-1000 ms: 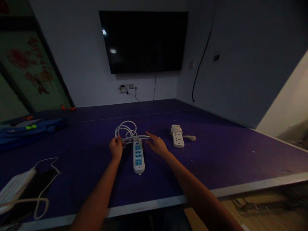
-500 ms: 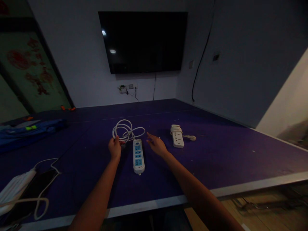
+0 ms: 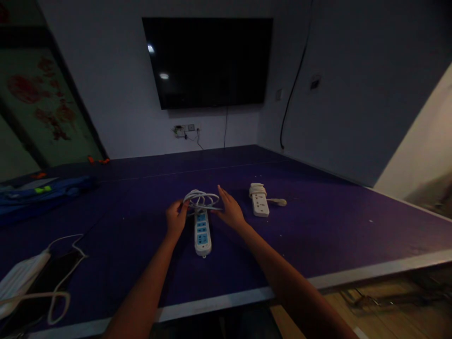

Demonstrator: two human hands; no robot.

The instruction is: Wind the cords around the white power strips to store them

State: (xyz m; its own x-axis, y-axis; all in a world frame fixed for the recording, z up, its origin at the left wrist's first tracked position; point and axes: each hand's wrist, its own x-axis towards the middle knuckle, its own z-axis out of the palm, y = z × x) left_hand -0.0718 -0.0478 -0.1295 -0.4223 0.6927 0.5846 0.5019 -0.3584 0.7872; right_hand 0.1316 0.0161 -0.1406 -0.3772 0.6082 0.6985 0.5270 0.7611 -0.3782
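Note:
A white power strip (image 3: pixel 203 238) with blue socket faces lies lengthwise on the purple table. Its white cable (image 3: pixel 201 194) is gathered in loose loops over the strip's far end, hiding part of it. My left hand (image 3: pixel 176 217) pinches the left side of these loops between thumb and fingers. At their right side is my right hand (image 3: pixel 230 209), its thumb and fingers spread apart, the thumb close against the cable. Whether that thumb touches the cable, I cannot tell. Farther right lies a smaller white power strip (image 3: pixel 260 205), its cord wrapped around its far end.
At the left front, a white power strip (image 3: pixel 24 272) with a cord lies beside a dark flat object (image 3: pixel 58 273). Blue cloth (image 3: pixel 63 188) is heaped at the far left. Behind the table (image 3: pixel 318 235), a television (image 3: pixel 212 61) hangs on the wall.
The cable loops have moved right and toward me, drawn closer together over the strip's far end. My left hand moved right with them, and my right hand's fingers now reach the loops' right side.

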